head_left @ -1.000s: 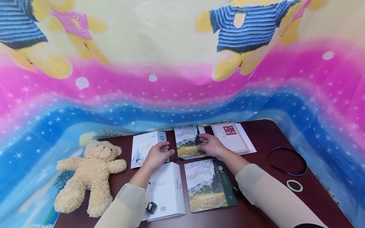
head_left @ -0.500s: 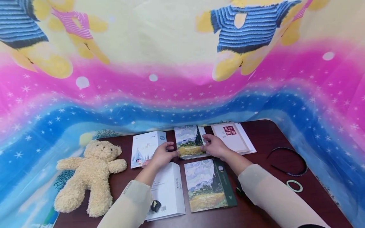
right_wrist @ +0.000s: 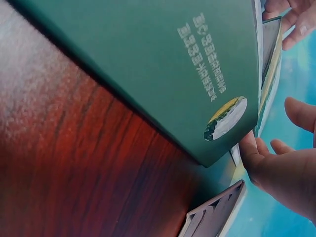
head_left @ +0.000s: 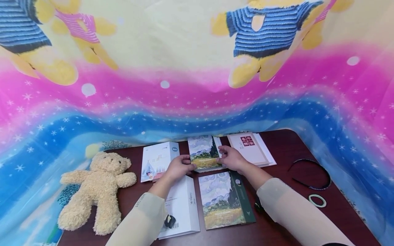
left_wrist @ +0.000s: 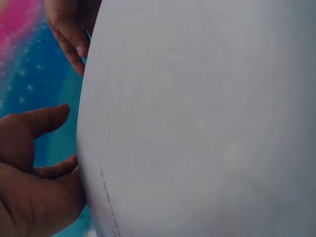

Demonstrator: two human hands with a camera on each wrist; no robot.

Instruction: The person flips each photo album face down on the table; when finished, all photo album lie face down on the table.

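Note:
In the head view, a photo album [head_left: 203, 152] with a painted landscape cover lies at the back middle, between both hands. My left hand [head_left: 179, 168] is at its left edge, thumb and fingers spread apart. At the right edge my right hand [head_left: 232, 159] has its fingertips against the album's side. The right wrist view shows that hand [right_wrist: 281, 163] with the thumb raised away from the fingers. A second album [head_left: 220, 200], same cover with a green spine strip, lies just in front. A white book fills most of the left wrist view, beside my left hand [left_wrist: 44, 182].
A white book [head_left: 184, 208] lies front left, a tent-picture book [head_left: 158, 159] behind it. A cream book with red characters [head_left: 246, 150] is at back right. A teddy bear [head_left: 106, 191] lies left; a headband [head_left: 327, 174] and a pale green ring [head_left: 317, 201] lie right.
My left hand has moved right, from over the tent-picture book to the back album's left edge. My right hand has shifted from over that album's cover to its right edge.

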